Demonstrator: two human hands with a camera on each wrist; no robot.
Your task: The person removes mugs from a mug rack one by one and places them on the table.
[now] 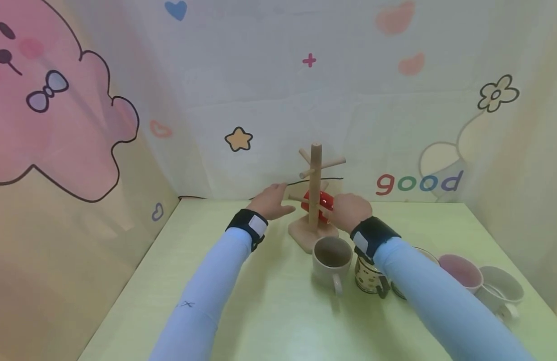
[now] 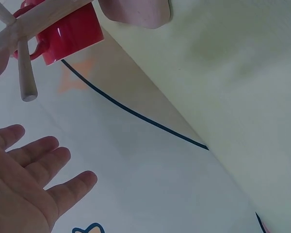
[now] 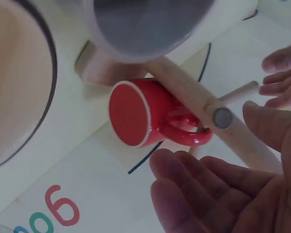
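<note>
A red mug (image 1: 326, 200) hangs by its handle on a low peg of a wooden mug tree (image 1: 315, 175). In the right wrist view the red mug (image 3: 136, 114) lies tilted, its flat base towards the camera. My right hand (image 1: 350, 211) is just right of the mug. Its loosely bent fingers (image 3: 184, 194) stay apart from the handle, with nothing held. On the stand's left my left hand (image 1: 270, 202) hovers with fingers spread and holds nothing; its palm (image 2: 19, 189) shows in the left wrist view.
In front of the stand's base stands a white mug (image 1: 325, 276). To its right come a patterned mug (image 1: 368, 278), a mug partly hidden by my right forearm, a pink mug (image 1: 461, 271) and a pale mug (image 1: 502, 291). Behind the stand hangs a printed cloth wall (image 1: 269, 100).
</note>
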